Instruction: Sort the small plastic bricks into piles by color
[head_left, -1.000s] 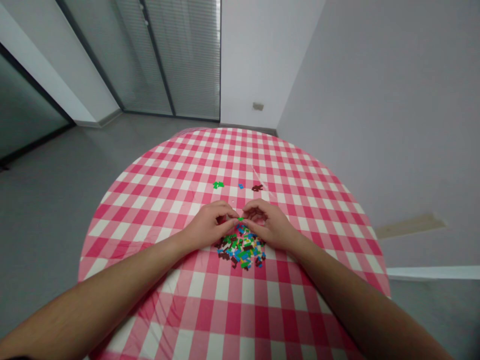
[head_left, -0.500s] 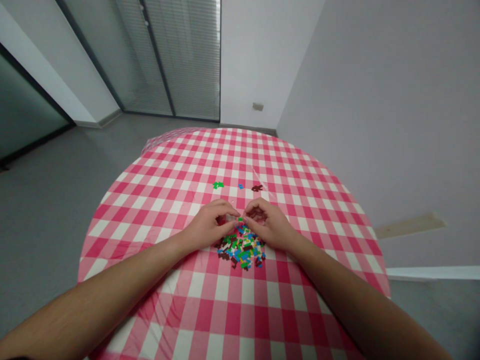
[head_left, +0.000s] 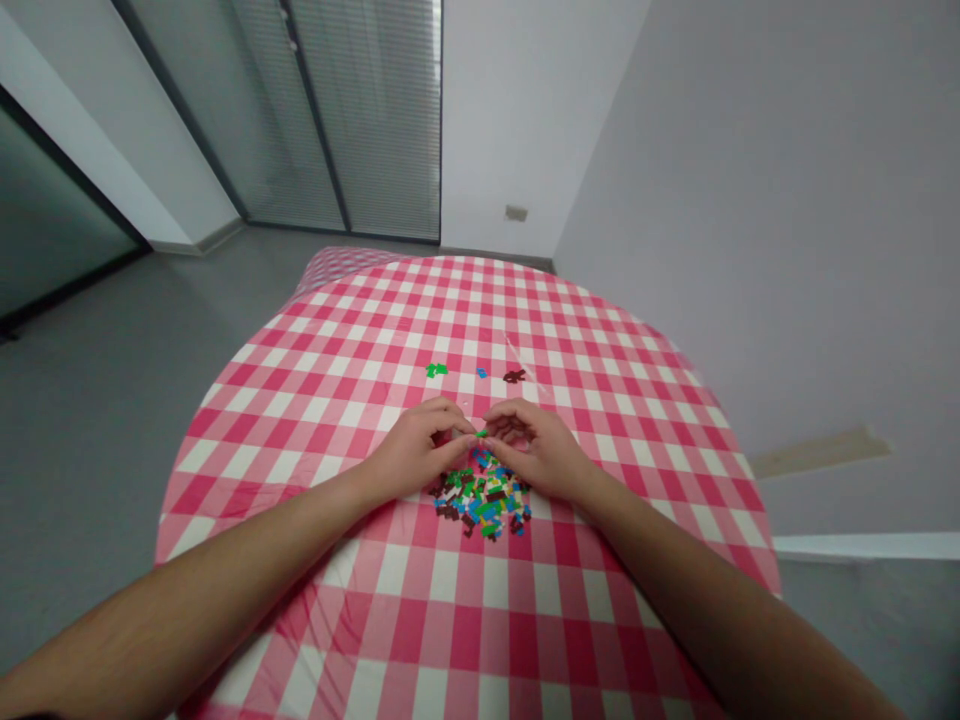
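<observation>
My left hand (head_left: 426,446) and my right hand (head_left: 537,446) meet above the far edge of a mixed pile of small toy bricks (head_left: 487,500). Thumbs and fingertips of both are closed in a pinch on a small green toy brick (head_left: 481,434), partly hidden by the fingers. Green, blue, brown, white and yellow pieces make up the pile. Beyond my hands lie three separate spots of colour: a few green bricks (head_left: 436,370), a bit of blue (head_left: 481,373) and a few brown bricks (head_left: 514,376).
A red-and-white checked cloth (head_left: 465,630) covers the round table. Behind its far left edge shows another piece of checked cloth (head_left: 341,264). A glass partition (head_left: 360,120) stands past the table, and a pale wall (head_left: 787,220) rises on the right.
The green brick between my fingertips has tilted and sits slightly higher. My right fingers have shifted a little to the left. The pile and the sorted bricks look the same.
</observation>
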